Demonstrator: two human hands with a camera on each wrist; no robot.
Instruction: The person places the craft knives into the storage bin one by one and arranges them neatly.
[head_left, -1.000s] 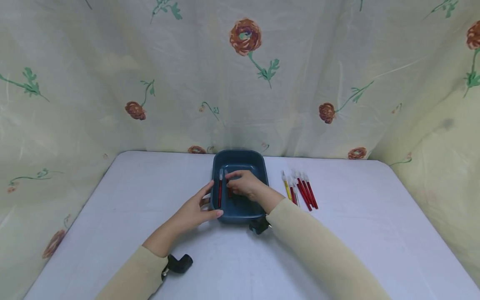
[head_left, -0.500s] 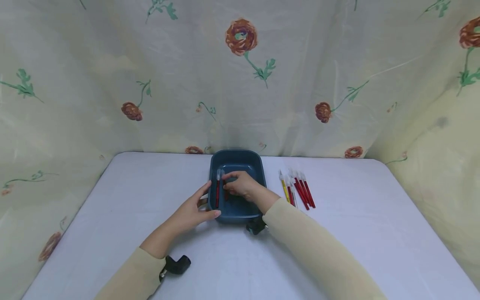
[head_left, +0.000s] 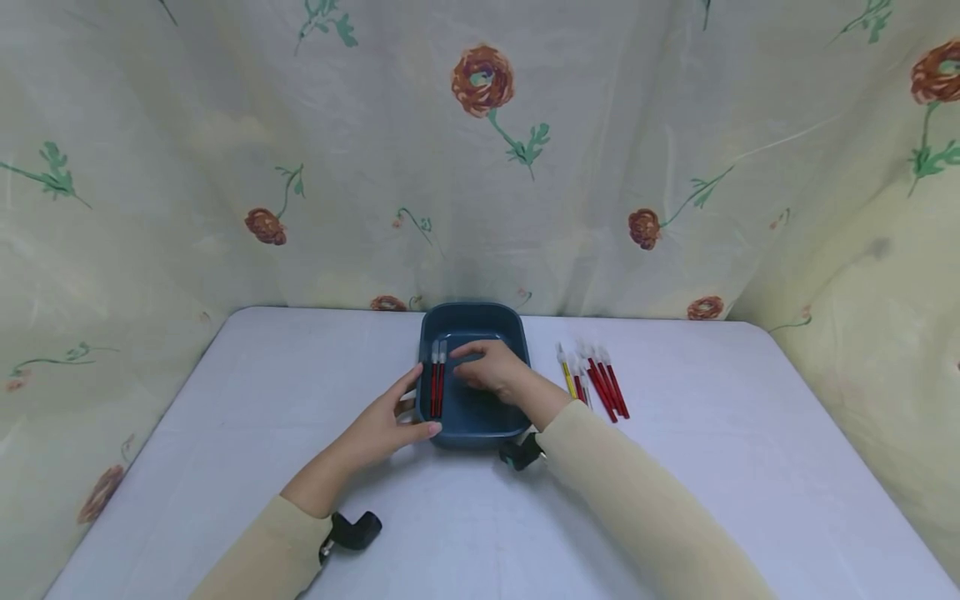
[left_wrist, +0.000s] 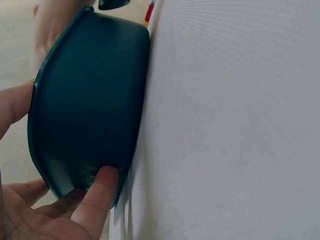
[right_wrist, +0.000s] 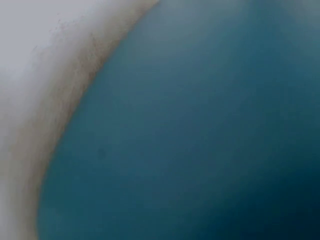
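Note:
A dark blue-green rectangular tray point(head_left: 483, 425) stands on the table. Two slim red pen-like sticks with pale, clear-looking caps point(head_left: 437, 383) lie side by side along its left wall. My left hand point(head_left: 386, 425) is at the near left corner: the thumb touches the front rim and the fingers lie against the left wall point(left_wrist: 85, 100). Over the inside of the tray is my right hand point(head_left: 487, 368), forefinger extended, just right of the two sticks and apart from them. Nothing shows in its grasp; its lower fingers are partly hidden. The right wrist view holds mostly blurred blue-green tray surface point(right_wrist: 175, 125).
Right of the tray, several more capped sticks point(head_left: 607, 387) lie loosely together, mostly red, one yellow point(head_left: 567, 375). My right forearm passes close to them. A white cloth covers the table point(head_left: 712, 442); a flowered curtain point(head_left: 360, 150) hangs behind it.
My right hand has let go of the second red stick, which now lies beside the first, and has drawn slightly right. The left hand keeps its place at the tray.

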